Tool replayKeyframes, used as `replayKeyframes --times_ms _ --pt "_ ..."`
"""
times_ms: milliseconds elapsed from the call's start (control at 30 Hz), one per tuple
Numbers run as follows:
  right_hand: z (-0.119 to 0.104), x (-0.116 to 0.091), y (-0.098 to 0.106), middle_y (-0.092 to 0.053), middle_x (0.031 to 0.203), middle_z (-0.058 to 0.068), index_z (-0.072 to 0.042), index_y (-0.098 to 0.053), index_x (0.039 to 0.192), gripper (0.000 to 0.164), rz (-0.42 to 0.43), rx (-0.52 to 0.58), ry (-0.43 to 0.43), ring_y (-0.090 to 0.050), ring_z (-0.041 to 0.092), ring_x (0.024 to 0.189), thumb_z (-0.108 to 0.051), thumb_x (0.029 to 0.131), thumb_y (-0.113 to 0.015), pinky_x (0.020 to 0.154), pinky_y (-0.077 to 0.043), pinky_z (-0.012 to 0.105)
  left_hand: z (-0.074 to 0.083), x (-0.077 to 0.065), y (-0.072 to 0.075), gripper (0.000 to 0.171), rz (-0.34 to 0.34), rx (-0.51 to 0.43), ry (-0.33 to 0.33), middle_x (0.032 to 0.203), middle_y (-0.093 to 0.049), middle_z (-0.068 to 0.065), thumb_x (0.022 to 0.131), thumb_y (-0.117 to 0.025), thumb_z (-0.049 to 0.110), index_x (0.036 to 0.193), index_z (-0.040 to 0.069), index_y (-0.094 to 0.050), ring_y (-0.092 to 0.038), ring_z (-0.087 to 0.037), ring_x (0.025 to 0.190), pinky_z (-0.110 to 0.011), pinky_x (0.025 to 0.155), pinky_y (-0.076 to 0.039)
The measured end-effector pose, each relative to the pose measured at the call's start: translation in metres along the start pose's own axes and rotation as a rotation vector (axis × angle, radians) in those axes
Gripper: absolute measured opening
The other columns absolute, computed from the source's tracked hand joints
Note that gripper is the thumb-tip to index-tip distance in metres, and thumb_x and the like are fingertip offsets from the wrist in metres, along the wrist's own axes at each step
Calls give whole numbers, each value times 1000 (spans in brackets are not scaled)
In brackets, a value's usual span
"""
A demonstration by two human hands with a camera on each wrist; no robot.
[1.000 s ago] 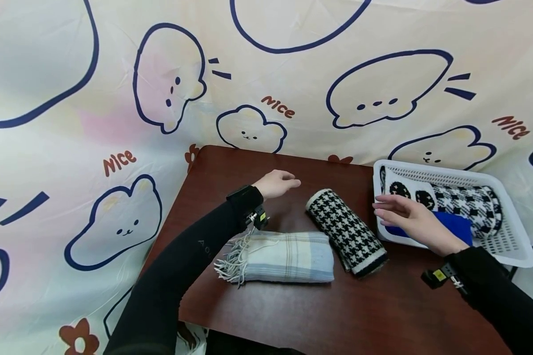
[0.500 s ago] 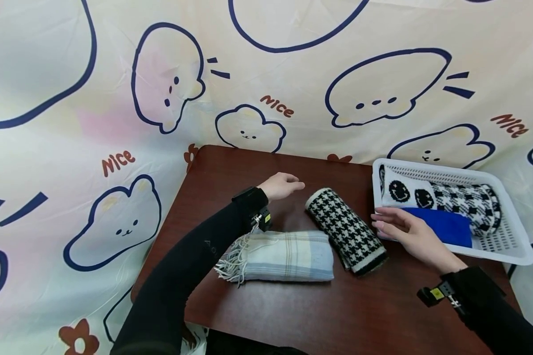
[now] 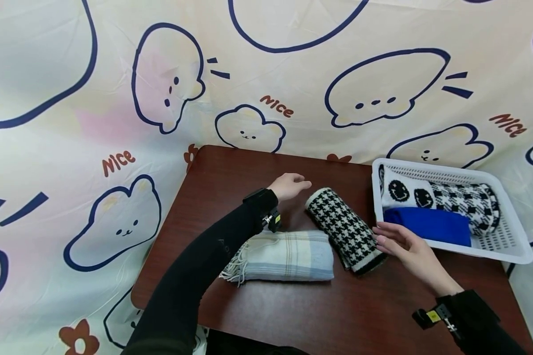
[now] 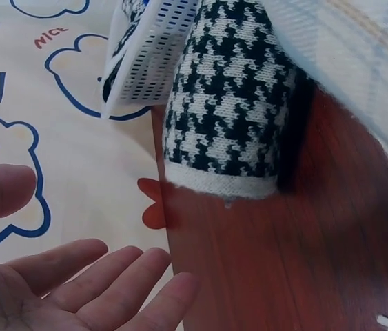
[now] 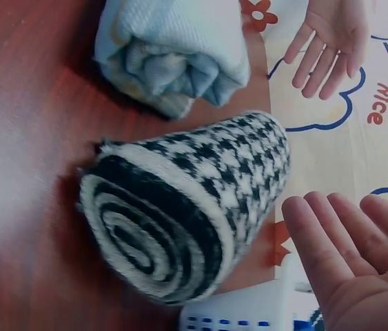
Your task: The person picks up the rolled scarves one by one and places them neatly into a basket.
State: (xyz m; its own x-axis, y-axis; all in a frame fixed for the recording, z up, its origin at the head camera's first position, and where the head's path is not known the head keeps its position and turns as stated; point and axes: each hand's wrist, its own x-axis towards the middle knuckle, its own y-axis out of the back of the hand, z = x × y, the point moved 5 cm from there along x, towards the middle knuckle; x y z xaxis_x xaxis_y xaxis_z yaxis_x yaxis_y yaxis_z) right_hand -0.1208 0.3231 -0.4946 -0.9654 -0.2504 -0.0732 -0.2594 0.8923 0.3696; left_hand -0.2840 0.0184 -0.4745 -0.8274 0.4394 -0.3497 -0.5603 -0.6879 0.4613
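A rolled black-and-white houndstooth scarf [image 3: 344,229] lies slanted on the table, its spiral end showing in the right wrist view. Near its far end hovers my left hand [image 3: 289,187], fingers relaxed and nothing in them; the left wrist view shows a gap between that hand [image 4: 97,289] and the scarf [image 4: 228,103]. By the near right end is my right hand [image 3: 408,251], fingers loosely extended and holding nothing. Whether its fingertips touch the scarf is unclear in the head view; in the right wrist view they look apart. Left of the scarf lies a folded pale blue-and-cream plaid scarf [image 3: 288,256] with fringe.
At the right back of the brown table [image 3: 248,170] stands a white perforated basket [image 3: 511,246]. It holds a folded blue cloth [image 3: 431,227] and a black-and-white patterned knit roll [image 3: 466,204] with smiley faces at one end. A printed curtain [image 3: 293,74] hangs behind the table.
My right hand has moved down and away from the basket toward the houndstooth scarf's near end. My left hand has shifted slightly right toward its far end. The scarves have stayed put.
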Motion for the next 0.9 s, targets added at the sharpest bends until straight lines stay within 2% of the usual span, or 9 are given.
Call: replayKeyframes --times_ms 300,500,667,800,833,900 --pt "23 -12 -4 -67 141 -10 8 -36 160 55 4 127 -34 -66 2 125 -16 114 -54 99 -60 28 1 17 -13 60 47 13 6 165 -48 -12 114 -52 42 162 7 -46 -42 -30 153 -43 123 -41" --pt "42 -23 -2 -68 138 -13 4 -38 160 54 21 221 -120 -67 1 123 -18 114 -55 99 -60 28 -1 28 -24 61 26 16 33 167 -44 -11 115 -50 44 165 9 -42 -40 -29 154 -41 124 -38" --pt "60 -28 6 -69 131 -19 6 -33 161 60 63 234 -207 -70 1 118 -24 114 -56 98 -61 29 -1 31 -28 61 37 34 44 166 -47 -11 114 -50 45 163 8 -45 -43 -30 153 -43 123 -40" --pt "74 -31 12 -65 129 -24 7 -29 162 67 100 205 -267 -67 -5 117 -30 114 -56 98 -61 29 -4 35 -30 62 51 33 63 165 -48 -11 114 -50 46 162 8 -47 -43 -30 152 -42 122 -41" --pt "77 -32 12 -63 130 -24 7 -28 163 69 104 192 -285 -66 -6 117 -32 114 -56 98 -61 30 -5 35 -30 62 52 34 68 165 -48 -11 114 -50 46 162 8 -47 -43 -31 152 -42 123 -40" --pt "84 -35 12 -60 138 -15 6 -24 165 74 102 167 -329 -65 -8 116 -37 114 -55 98 -61 31 -7 37 -32 62 50 38 73 165 -48 -11 114 -49 47 162 8 -47 -42 -31 153 -43 123 -40"
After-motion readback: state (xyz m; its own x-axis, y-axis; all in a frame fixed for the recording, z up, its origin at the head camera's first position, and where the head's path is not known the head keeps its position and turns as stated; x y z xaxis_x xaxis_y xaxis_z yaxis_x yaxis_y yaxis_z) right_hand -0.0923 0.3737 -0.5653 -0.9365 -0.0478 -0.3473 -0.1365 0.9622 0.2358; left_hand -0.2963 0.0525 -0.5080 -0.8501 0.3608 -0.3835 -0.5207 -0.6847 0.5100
